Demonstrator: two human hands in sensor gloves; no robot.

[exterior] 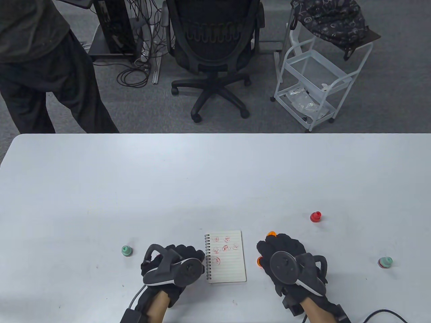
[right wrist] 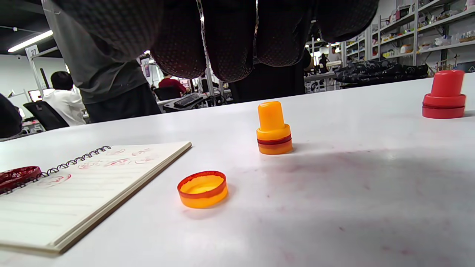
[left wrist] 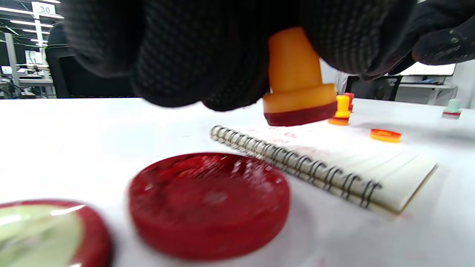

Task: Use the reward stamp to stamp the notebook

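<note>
White and wide, the desk (exterior: 101,188) carries everything toward its near edge. Furthest left stands a green stamp (exterior: 126,250). Next, the left hand (exterior: 173,264) has its fingers (left wrist: 207,55) curled round an orange stamp (left wrist: 297,89), held just above the paper with its inked face down, beside a red ink pad (left wrist: 209,204). At the middle lies the notebook (exterior: 226,256), open, already bearing several red marks; by my reading another impression is about to be pressed. Right of it, the right hand (exterior: 289,260) hangs over a loose orange cap (right wrist: 202,189) and a capped orange stamp (right wrist: 274,129), fingers relaxed and gripping nothing. Further right stand a red stamp (exterior: 316,217) and another green stamp (exterior: 385,262).
</note>
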